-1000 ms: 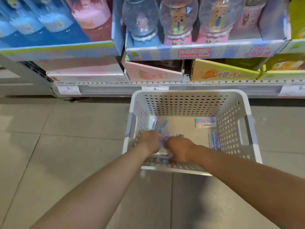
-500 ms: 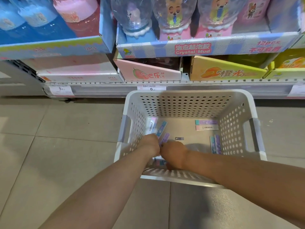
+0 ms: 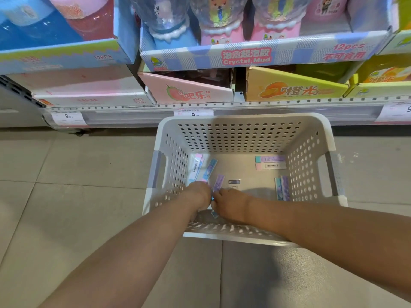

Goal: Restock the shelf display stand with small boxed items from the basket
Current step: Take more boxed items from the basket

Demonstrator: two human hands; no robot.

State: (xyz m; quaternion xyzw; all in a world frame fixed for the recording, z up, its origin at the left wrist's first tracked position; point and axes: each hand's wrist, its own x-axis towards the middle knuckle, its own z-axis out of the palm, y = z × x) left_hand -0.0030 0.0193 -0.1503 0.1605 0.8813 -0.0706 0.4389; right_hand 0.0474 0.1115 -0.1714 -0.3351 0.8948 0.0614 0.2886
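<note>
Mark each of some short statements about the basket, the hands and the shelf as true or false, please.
1. Both hands are inside the white basket. True: the left hand and right hand meet near its front wall.
2. The basket stands on the shelf. False: it stands on the floor tiles, before the shelf.
3. The two stacked boxes lie at the far right of the basket floor. True.
4. The basket is full to its rim. False: only a few small boxes lie on the bottom.
5. The orange carton is left of the pink carton. False: right.
</note>
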